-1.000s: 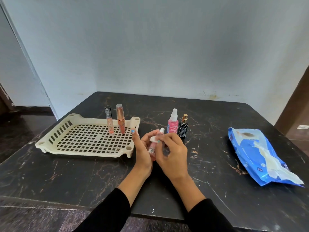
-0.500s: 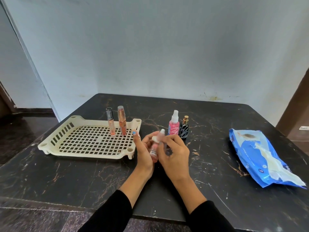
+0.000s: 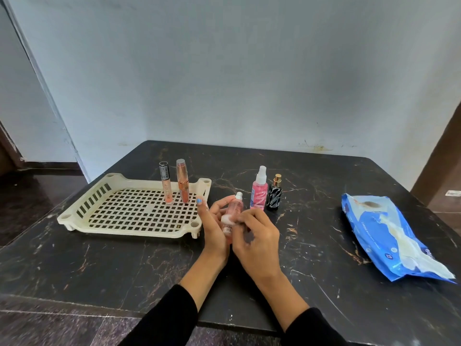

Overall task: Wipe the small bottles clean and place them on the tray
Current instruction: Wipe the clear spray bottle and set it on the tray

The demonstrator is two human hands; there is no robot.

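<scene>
My left hand [image 3: 212,226] grips a small pale pink bottle [image 3: 235,208] with a white cap, tilted slightly, just right of the tray. My right hand [image 3: 257,236] pinches a small white wipe [image 3: 228,220] against the bottle's side. The cream slotted tray [image 3: 82,208] lies on the left of the black table. Two slim tubes stand at its far edge: one with a black cap [image 3: 165,182] and a peach one [image 3: 182,181]. Behind my hands stand a pink spray bottle [image 3: 259,191] and a small black bottle with a gold cap [image 3: 274,196].
A blue pack of wipes [image 3: 389,236] lies on the right side of the table, its flap open. The table's near edge runs under my forearms. A pale wall stands behind the table, with dark floor to the left.
My right hand has slid the wipe down from near the bottle's cap to its middle. My left hand keeps holding the bottle in the same place.
</scene>
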